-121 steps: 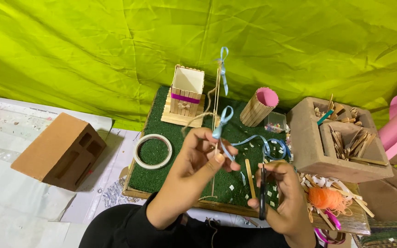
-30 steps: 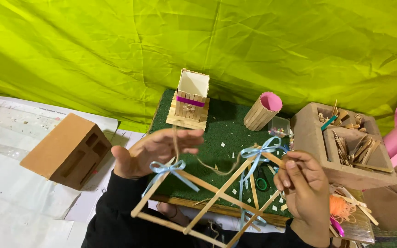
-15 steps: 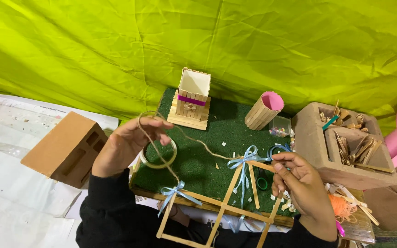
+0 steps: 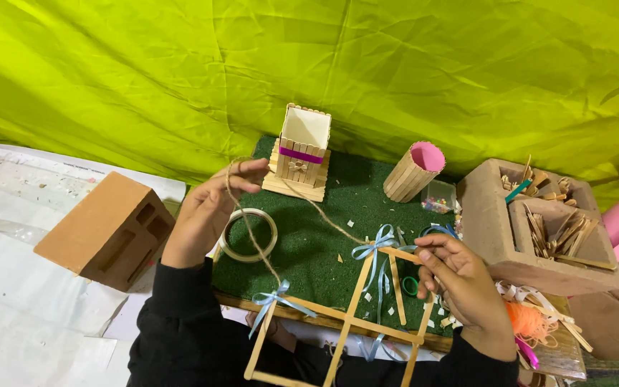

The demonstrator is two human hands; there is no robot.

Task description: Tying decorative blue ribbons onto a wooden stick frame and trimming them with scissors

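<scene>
your left hand (image 4: 213,204) is up over the left edge of the green turf-covered board (image 4: 324,244), fingers curled and pinched on a thin tan twine (image 4: 252,233) that loops around them and runs down. that twine splits two ways: one strand drops to the lower-left corner of the pale wooden craft-stick frame (image 4: 345,326), the other slants right to the frame's top. your right hand (image 4: 460,283) grips that top right corner, fingers closed around the stick.

count the light blue ribbon bows on the frame: two show clearly, one at the top (image 4: 374,251), one at the lower left (image 4: 274,301), with more blue ribbon trailing at the bottom.

on the turf, one white tape ring (image 4: 248,235) sits just under your left hand. behind it stand two stick-built pieces: one square craft-stick box with a purple band (image 4: 302,150) and one round craft-stick cup with a pink lining (image 4: 413,170). one small clear tub of beads (image 4: 438,197) sits beside the cup.

off the board, one brown cardboard house (image 4: 109,229) lies to the left, and one grey two-compartment tray of sticks (image 4: 539,229) stands to the right.
</scene>
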